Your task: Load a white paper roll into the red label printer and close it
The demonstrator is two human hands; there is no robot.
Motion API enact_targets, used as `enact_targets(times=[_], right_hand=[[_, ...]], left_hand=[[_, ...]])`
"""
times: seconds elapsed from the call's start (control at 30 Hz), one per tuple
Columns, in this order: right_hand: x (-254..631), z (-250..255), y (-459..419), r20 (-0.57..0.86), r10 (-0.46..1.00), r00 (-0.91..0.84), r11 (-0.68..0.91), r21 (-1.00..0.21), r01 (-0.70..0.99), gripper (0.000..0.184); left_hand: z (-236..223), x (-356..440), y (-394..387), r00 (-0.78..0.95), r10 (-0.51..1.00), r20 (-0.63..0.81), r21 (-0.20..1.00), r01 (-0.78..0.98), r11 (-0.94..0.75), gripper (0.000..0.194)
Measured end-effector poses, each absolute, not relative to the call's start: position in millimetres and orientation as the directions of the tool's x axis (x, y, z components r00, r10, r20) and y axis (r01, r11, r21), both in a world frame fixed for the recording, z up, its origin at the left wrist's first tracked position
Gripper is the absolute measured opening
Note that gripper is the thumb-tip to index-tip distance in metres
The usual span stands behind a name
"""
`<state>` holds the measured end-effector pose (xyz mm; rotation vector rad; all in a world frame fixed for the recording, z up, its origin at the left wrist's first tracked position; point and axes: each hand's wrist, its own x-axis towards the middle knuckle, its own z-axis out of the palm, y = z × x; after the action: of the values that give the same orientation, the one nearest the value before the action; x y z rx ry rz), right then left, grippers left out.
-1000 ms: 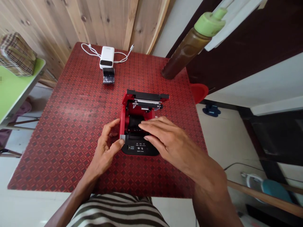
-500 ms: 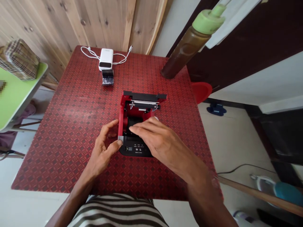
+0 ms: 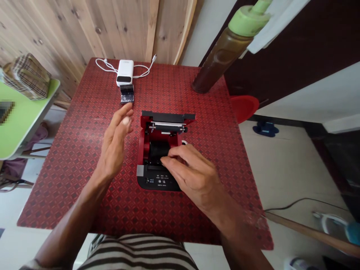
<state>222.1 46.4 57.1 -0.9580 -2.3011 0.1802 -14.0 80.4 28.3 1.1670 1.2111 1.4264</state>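
Note:
A small red and black printer [image 3: 157, 182] stands on the table with its lid [image 3: 168, 116] raised, showing the roller inside. My right hand [image 3: 194, 168] is over the printer's right side, thumb and forefinger bent together at the black inside of the compartment [image 3: 159, 150]. Whatever lies between those fingertips is hidden. Off the printer's left side, my left hand [image 3: 116, 137] is in the air, open and holding nothing. Its fingertips are near a small black, shiny, curled piece [image 3: 127, 93], which lies against a white power bank [image 3: 125, 71].
White cables [image 3: 144, 71] run from beside the power bank. A tall brown bottle with a green cap [image 3: 219, 56] stands at the back right of the red patterned table [image 3: 70, 180]. Left of it is a green table [image 3: 25, 131] with a checked bag [image 3: 28, 77].
My left hand has let go of the printer's left edge and moved forward to near the black piece. My right hand has drawn back slightly toward the right, fingers more bent.

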Motion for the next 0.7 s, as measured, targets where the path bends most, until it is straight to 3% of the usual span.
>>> enact_targets(times=[0.2, 0.37, 0.53, 0.7], right_hand=[[219.8, 50.6, 29.0, 0.631, 0.599, -0.493, 0.747, -0.217, 0.629, 0.017], [219.3, 49.4, 16.9, 0.621, 0.592, -0.513, 0.729, -0.140, 0.670, 0.024], [220.1, 46.0, 9.2, 0.621, 0.609, -0.493, 0.718, -0.168, 0.675, 0.026], [220.5, 40.4, 7.2, 0.623, 0.623, -0.473, 0.725, -0.231, 0.649, 0.035]], left_hand=[[40.8, 7.1, 102.2, -0.114, 0.977, 0.182, 0.980, -0.060, -0.190, 0.048], [37.4, 2.8, 68.1, -0.095, 0.988, 0.120, 0.992, 0.035, -0.118, 0.016], [22.5, -1.1, 34.6, -0.046, 0.997, -0.070, 0.995, -0.077, 0.066, 0.063], [11.5, -0.3, 25.5, 0.008, 0.988, -0.155, 0.978, -0.141, 0.154, 0.064]])
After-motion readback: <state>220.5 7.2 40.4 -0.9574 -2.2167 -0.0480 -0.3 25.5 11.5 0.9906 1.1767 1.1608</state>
